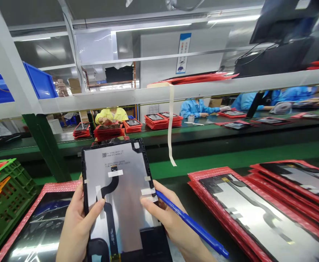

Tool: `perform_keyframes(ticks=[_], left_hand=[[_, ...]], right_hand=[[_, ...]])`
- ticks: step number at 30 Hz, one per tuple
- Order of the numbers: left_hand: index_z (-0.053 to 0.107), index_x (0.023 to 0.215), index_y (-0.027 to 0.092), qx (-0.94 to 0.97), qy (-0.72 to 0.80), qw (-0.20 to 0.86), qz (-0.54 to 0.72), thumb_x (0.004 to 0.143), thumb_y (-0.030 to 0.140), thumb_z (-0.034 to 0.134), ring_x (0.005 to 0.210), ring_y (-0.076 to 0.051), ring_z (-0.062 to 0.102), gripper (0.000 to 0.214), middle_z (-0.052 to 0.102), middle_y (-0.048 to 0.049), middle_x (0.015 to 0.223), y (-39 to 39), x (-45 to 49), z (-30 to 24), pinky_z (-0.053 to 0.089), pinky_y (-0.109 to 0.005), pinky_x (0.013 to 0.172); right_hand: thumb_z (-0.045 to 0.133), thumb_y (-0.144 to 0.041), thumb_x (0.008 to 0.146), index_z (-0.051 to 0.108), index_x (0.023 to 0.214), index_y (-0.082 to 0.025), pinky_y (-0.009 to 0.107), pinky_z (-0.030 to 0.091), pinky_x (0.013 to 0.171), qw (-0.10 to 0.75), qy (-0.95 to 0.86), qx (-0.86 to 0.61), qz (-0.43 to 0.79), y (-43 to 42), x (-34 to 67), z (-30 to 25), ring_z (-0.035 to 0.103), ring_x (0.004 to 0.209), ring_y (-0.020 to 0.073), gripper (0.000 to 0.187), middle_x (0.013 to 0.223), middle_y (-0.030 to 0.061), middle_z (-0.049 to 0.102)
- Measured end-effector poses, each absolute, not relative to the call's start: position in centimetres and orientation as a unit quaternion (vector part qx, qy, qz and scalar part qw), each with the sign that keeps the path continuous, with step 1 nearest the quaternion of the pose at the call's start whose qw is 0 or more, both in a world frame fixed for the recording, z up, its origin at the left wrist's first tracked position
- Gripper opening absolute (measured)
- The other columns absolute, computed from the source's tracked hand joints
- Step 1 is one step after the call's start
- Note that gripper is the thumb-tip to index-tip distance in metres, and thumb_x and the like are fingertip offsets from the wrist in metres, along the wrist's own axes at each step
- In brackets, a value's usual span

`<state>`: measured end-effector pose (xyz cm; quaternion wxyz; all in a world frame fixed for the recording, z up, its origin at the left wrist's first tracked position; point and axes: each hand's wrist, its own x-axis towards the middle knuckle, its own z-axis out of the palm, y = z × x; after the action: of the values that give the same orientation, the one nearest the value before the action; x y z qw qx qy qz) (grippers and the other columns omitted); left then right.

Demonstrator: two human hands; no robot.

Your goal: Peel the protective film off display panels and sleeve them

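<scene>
A tablet screen panel (129, 203) is held up tilted in front of me, its silvery back facing me, with a black ribbon cable and several white tape strips on it. My left hand (79, 218) grips its left edge, thumb on the back near the cable. On the right edge, my right hand (173, 222) has its thumb by the white tape strips. A blue pen-like stick (192, 223) is also tucked in that hand, pointing down to the right. The panel's bottom runs out of view.
Stacked panels on red bubble wrap (203, 178) lie at right; another glossy panel (43, 222) lies at left beside a green basket (12, 207). A white rail (107, 98) crosses ahead, with a tape strip (170, 134) hanging. Co-workers (194, 108) sit beyond the line.
</scene>
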<state>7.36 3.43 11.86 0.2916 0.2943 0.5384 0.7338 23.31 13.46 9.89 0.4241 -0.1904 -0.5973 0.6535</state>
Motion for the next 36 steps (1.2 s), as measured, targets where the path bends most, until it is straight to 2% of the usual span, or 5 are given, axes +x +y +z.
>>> perform_keyframes(ticks=[4,14,26,32,36], left_hand=[[0.046,0.135,0.024,0.307,0.529,0.293,0.735,0.066,0.032,0.079,0.121,-0.027,0.053,0.078,0.061,-0.0076,0.129,4.1,6.5,11.7,0.048,-0.031,0.096],[0.048,0.134,0.023,0.297,0.505,0.328,0.741,0.069,0.030,0.077,0.126,-0.029,0.049,0.071,0.060,-0.0085,0.130,4.1,6.2,11.7,0.043,-0.038,0.103],[0.064,0.113,0.018,0.330,0.556,0.234,0.726,0.069,0.038,0.077,0.104,-0.027,0.065,0.050,0.074,-0.0067,0.100,3.4,6.7,12.0,0.047,-0.036,0.096],[0.076,0.091,0.026,0.458,0.580,0.072,0.670,0.077,0.027,0.069,0.082,-0.025,0.071,0.016,0.076,-0.0035,0.087,3.6,6.6,10.9,0.056,-0.034,0.079],[0.068,0.111,0.031,0.713,0.503,-0.059,0.486,0.080,0.006,0.057,0.106,-0.027,0.064,0.042,0.071,-0.0031,0.108,4.2,5.5,10.1,0.047,-0.041,0.097]], right_hand=[[0.080,-0.038,0.068,0.071,0.105,-0.031,0.031,0.049,0.090,0.442,-0.474,-0.194,0.737,13.3,24.0,9.5,0.063,0.104,0.0221,0.039,0.109,0.0011,0.072],[0.085,-0.034,0.059,0.078,0.085,-0.026,0.022,0.055,0.070,0.403,-0.378,-0.159,0.819,14.2,23.5,10.5,0.071,0.076,0.0167,0.028,0.080,0.0009,0.078],[0.074,-0.046,0.072,0.075,0.093,-0.024,0.029,0.051,0.077,0.450,-0.559,-0.248,0.650,14.7,22.6,8.5,0.066,0.090,0.0221,0.031,0.092,0.0038,0.075],[0.082,-0.042,0.064,0.068,0.106,-0.026,0.040,0.048,0.095,0.471,-0.525,-0.233,0.670,15.3,22.5,9.8,0.065,0.105,0.0268,0.047,0.105,0.0054,0.073],[0.070,-0.071,0.059,0.071,0.097,-0.025,0.049,0.050,0.091,0.431,-0.467,-0.138,0.759,14.9,23.1,10.8,0.064,0.108,0.0331,0.060,0.105,0.0105,0.073]])
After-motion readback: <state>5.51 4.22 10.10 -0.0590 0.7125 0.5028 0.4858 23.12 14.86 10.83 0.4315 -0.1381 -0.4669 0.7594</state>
